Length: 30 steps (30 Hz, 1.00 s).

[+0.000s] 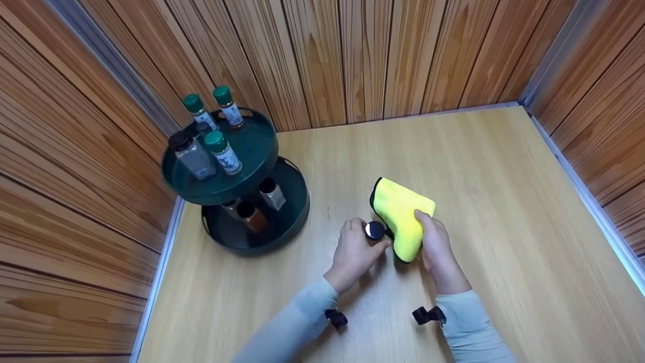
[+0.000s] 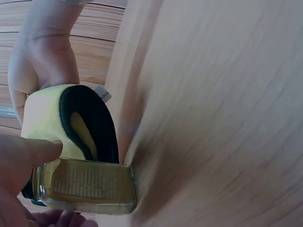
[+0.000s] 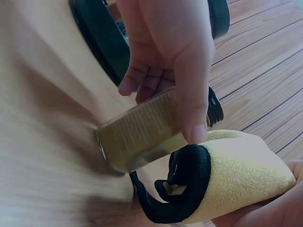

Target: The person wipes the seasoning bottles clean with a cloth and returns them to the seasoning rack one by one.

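Note:
My left hand point(image 1: 355, 249) grips a black-capped glass spice jar point(image 2: 90, 185) between thumb and fingers. Yellowish-brown contents and printed text show through its side in both wrist views. In my right hand point(image 1: 437, 247) is a folded yellow cloth point(image 1: 403, 214) with black edging, the thumb lying on top of it. The cloth is right beside the jar; whether the two touch I cannot tell. From the right wrist, the jar point(image 3: 142, 130) appears tilted, its base close to the tabletop.
A dark green two-tier round rack point(image 1: 254, 151) stands at the left. Green-capped bottles point(image 1: 224, 154) and a dark-capped jar point(image 1: 192, 157) sit on its upper tier. More jars point(image 1: 252, 217) are on the lower tier point(image 1: 297, 222). Wood-panelled walls point(image 1: 363, 60) border the table point(image 1: 484, 166).

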Tool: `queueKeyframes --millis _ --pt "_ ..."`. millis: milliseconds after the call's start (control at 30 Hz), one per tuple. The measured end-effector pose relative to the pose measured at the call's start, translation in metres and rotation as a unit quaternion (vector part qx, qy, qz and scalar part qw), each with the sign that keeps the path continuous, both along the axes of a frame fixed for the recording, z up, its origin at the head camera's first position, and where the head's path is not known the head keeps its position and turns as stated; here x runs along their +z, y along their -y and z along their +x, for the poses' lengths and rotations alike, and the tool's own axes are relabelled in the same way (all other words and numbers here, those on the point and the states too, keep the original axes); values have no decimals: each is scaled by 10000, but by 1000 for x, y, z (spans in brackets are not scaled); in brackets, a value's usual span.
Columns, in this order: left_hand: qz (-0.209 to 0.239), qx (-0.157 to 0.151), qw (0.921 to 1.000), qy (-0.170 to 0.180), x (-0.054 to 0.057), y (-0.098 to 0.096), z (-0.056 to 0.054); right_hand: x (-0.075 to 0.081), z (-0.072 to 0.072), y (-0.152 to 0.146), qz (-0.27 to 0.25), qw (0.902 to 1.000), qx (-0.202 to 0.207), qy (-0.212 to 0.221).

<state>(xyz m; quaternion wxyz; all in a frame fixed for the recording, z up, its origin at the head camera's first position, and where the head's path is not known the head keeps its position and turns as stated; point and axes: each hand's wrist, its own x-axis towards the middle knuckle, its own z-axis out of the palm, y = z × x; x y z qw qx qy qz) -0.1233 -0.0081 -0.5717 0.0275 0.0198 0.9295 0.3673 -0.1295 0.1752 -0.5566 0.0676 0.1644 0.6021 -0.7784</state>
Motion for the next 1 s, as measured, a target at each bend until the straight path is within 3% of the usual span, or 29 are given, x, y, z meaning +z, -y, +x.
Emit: queueKeyframes --millis 167,367,500,667,867,1000 --pt "101 -370 9991 203 9 8 -3 0 0 2 78 9999 -85 -64" --pt "126 -747 9970 148 13 15 -8 1 2 5 220 9992 -167 -299" --pt "230 -687 9971 213 12 15 -9 -1 4 9 1054 9933 -185 -443" --pt "106 -423 9986 306 10 14 -7 -7 6 20 2274 9706 -161 -779" --pt "146 -404 9989 213 10 13 -9 -5 9 34 2221 9695 423 -945" --pt "250 -444 9987 93 9 12 -10 0 12 37 1854 9767 415 -994"
